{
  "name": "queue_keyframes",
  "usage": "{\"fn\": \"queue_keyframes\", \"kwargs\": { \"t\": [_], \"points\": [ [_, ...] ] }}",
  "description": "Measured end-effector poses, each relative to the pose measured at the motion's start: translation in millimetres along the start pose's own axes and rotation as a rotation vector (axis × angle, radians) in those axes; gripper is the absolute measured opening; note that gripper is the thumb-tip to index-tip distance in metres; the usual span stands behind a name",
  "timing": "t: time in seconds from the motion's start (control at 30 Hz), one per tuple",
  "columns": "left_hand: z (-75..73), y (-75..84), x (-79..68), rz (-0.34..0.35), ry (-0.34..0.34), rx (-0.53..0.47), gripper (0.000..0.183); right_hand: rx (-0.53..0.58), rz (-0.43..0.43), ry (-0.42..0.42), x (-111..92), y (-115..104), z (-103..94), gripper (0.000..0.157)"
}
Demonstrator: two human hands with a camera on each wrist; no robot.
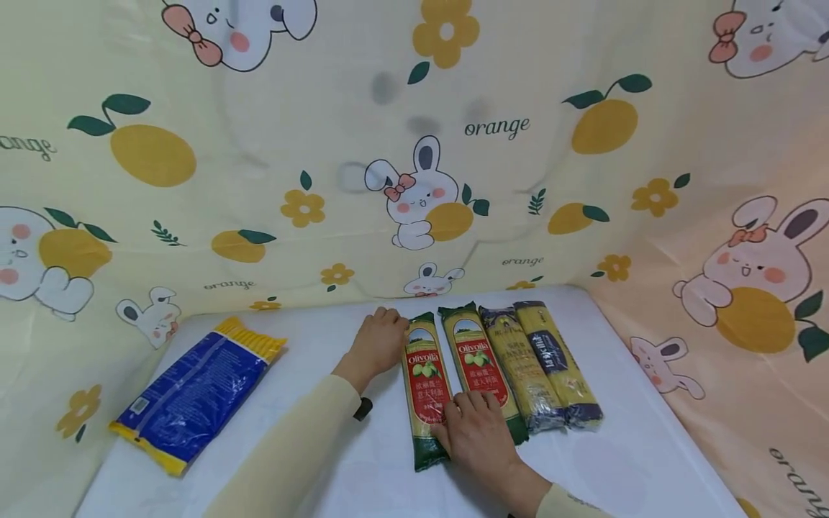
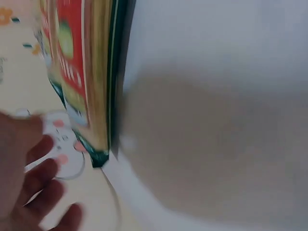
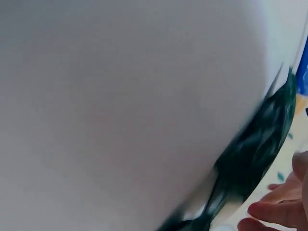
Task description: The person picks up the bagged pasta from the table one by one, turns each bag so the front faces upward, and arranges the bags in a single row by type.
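In the head view, two green-ended spaghetti packs with red labels lie side by side: the left spaghetti pack (image 1: 427,381) and the right spaghetti pack (image 1: 478,352). My left hand (image 1: 382,337) is beside the upper left edge of the left pack. Its fingers are loosely bent and apart from the pack (image 2: 98,72) in the left wrist view. My right hand (image 1: 478,435) lies over the lower part of the right pack, its thumb by the left pack's lower edge. A green pack end (image 3: 255,139) appears beside its relaxed fingers in the right wrist view.
Two more noodle packs, one with a gold wrapper (image 1: 523,367) and one with a dark blue label (image 1: 558,363), lie to the right. A blue and yellow packet (image 1: 197,396) lies at the left of the white table (image 1: 363,467). Patterned cloth (image 1: 291,144) hangs behind.
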State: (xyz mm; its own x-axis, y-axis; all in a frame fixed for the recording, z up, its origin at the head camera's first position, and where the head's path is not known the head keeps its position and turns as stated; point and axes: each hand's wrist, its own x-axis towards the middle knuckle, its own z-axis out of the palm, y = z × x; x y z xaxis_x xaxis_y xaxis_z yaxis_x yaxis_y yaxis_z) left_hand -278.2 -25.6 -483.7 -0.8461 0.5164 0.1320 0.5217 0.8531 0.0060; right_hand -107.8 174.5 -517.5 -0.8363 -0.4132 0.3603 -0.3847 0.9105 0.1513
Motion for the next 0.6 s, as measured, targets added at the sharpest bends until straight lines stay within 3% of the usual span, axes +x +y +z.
{"fn": "queue_keyframes", "kwargs": {
  "t": [0.13, 0.27, 0.37, 0.6],
  "points": [
    [4.4, 10.2, -25.9, 0.041, -0.171, -0.11, 0.057, 0.01, -0.02, -0.143, 5, -12, 2.7, 0.068],
    [9.1, 19.0, -45.7, 0.072, -0.309, -0.187, 0.075, 0.055, 0.007, -0.309, 8, -16, 3.3, 0.075],
    [12.9, 23.8, -51.7, 0.103, -0.326, -0.196, 0.076, 0.096, 0.03, -0.367, 9, -14, 2.5, 0.074],
    [15.8, 31.4, -49.6, 0.115, -0.282, -0.172, 0.075, 0.101, 0.041, -0.384, 13, -3, 5.0, 0.071]
  ]
}}
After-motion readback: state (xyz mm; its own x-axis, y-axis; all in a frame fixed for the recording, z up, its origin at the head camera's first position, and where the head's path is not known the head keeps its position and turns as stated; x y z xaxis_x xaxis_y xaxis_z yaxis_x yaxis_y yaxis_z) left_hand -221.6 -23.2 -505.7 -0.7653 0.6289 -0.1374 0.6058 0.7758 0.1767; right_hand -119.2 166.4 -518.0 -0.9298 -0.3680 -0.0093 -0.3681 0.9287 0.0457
